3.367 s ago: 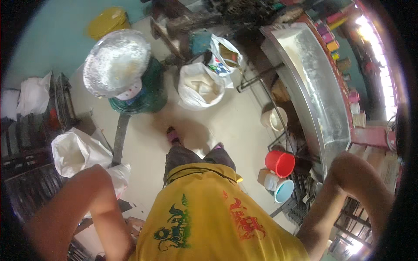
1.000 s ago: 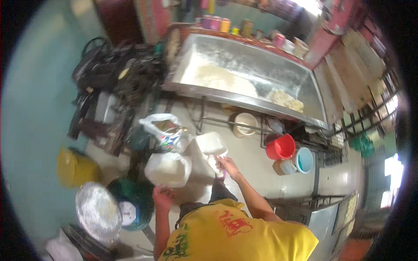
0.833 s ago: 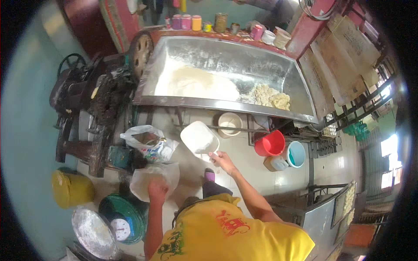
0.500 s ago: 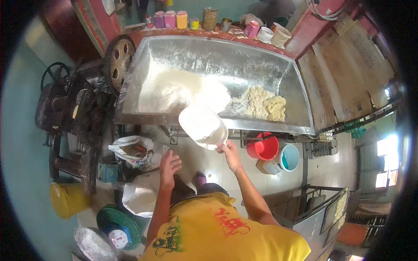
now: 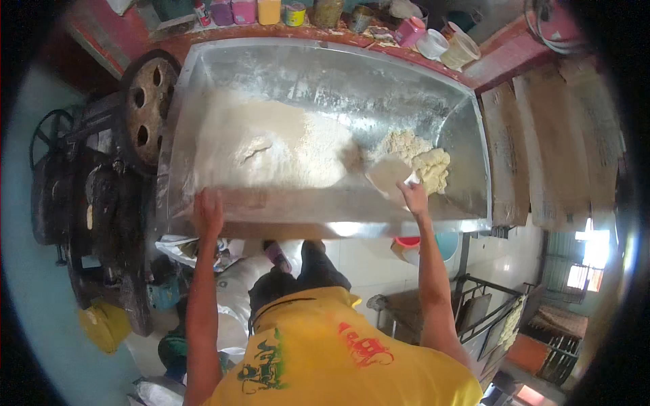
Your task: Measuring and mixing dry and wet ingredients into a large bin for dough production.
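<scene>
A long metal trough (image 5: 318,230) lies before me, with white flour (image 5: 237,145) spread over its left and middle. Crumbly dough (image 5: 399,143) and a smoother yellowish lump of dough (image 5: 433,168) sit at the right. My right hand (image 5: 414,196) is closed on the edge or handle of a white plastic scoop (image 5: 389,177), low in the trough beside the dough. The scoop is blurred and its contents cannot be made out. At the near left, my left hand (image 5: 208,208) hooks its fingers over the trough's rim.
A dark machine with a large wheel (image 5: 145,111) stands close on the left. Jars and tubs (image 5: 433,44) line the ledge behind the trough. Cardboard sheets (image 5: 508,149) lean at the right. A red bucket (image 5: 407,241) and sacks (image 5: 233,298) are on the floor below.
My right hand has carried the scoop from before the near rim into the trough's right side. My left hand has gone forward onto the rim. My body has moved closer; the flour shows a fresh hollow.
</scene>
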The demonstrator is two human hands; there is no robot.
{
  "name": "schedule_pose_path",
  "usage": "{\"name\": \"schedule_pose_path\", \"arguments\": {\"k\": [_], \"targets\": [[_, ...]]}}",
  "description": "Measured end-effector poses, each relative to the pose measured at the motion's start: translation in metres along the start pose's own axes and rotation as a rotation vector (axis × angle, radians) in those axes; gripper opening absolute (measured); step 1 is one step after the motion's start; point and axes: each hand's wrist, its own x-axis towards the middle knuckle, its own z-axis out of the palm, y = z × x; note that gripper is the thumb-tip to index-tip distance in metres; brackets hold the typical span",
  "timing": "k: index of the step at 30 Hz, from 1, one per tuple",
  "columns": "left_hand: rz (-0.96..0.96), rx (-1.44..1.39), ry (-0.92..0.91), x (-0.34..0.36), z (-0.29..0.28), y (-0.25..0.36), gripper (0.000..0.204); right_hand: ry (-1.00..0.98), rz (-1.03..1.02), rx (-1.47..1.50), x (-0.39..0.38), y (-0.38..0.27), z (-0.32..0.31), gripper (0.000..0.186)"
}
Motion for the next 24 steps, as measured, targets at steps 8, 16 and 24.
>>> {"name": "schedule_pose_path", "arguments": {"k": [8,16,24], "targets": [[-0.113,0.214,-0.088,-0.002,0.000,0.008,0.043,-0.194,0.147,-0.265,0.175,0.029,0.192,0.067],[-0.476,0.250,-0.239,0.013,-0.002,0.040,0.038,-0.391,-0.719,-0.320,0.219,-0.286,0.264,0.061],[-0.047,0.465,-0.137,0.002,0.012,0.007,0.034,-0.533,-0.344,-0.346,0.150,-0.204,0.160,0.061]]}}
